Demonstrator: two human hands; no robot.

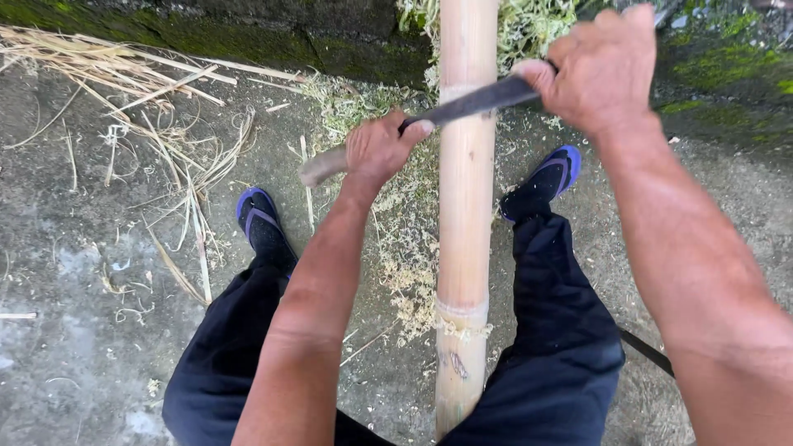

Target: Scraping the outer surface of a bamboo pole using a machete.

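On concrete floor [74,330], both hands' grip holds blade [475,102] across bamboo pole [465,206].

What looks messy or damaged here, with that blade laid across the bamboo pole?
The bamboo pole is stripped pale, and loose shavings lie scattered over the concrete ground beside it. Dry strips lie strewn at the upper left. Both hands, left and right, grip the blade across the pole.

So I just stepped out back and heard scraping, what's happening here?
A person stands over a bamboo pole that runs between their legs. Both hands hold a long dark blade laid across the pole: the left hand on one end, the right hand on the other. Pale shavings litter the concrete ground.
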